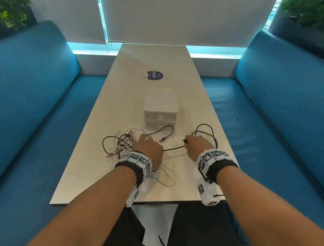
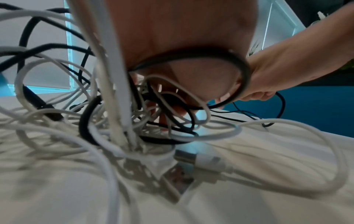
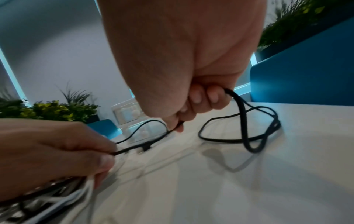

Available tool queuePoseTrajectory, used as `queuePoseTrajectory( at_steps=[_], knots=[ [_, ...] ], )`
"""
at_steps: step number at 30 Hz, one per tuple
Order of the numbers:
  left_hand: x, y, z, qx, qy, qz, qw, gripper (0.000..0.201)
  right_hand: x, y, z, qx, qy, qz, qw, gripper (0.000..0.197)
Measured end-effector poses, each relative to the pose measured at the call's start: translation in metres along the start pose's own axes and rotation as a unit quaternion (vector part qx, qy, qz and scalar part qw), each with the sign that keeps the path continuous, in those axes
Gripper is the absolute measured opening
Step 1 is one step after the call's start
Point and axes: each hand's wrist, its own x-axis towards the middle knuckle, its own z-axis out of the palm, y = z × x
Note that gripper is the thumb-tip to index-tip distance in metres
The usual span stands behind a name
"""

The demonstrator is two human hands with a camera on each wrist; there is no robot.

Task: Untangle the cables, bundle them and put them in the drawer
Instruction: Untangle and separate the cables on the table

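Note:
A tangle of white and black cables (image 1: 123, 143) lies on the white table (image 1: 95, 167) in front of a small white drawer box (image 1: 160, 107), whose drawers are closed. My left hand (image 1: 149, 149) grips the tangle (image 2: 118, 121), with white cables hanging from its fist. A black cable (image 1: 173, 148) runs taut from that hand to my right hand (image 1: 196, 144), which pinches it (image 3: 193, 106) near its plug. More of the black cable (image 3: 249, 136) loops on the table to the right. White plugs (image 2: 191, 169) lie under my left wrist.
Blue sofas (image 1: 20, 106) flank the table on both sides. A purple round sticker (image 1: 154, 75) sits on the table behind the drawer box. Plants (image 1: 311, 8) stand behind the sofa backs. Bare tabletop stretches beyond the box and near the front edge.

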Motion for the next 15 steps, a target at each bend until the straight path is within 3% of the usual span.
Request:
queuePoseTrajectory(
  at_steps=[4, 8, 15],
  knots=[
    [-0.001, 0.006, -0.004, 0.009, -0.014, 0.010, 1.000, 0.030, -0.002, -0.025, 0.006, 0.030, 0.008, -0.051, 0.998, 0.030],
    [-0.002, 0.008, -0.005, -0.016, 0.007, 0.013, 1.000, 0.028, -0.002, -0.039, 0.018, 0.050, -0.041, -0.107, 0.992, 0.029],
    [-0.004, 0.003, -0.003, -0.025, 0.017, 0.011, 0.999, 0.034, 0.001, -0.029, 0.018, 0.096, -0.068, -0.095, 0.988, 0.019]
  ],
)
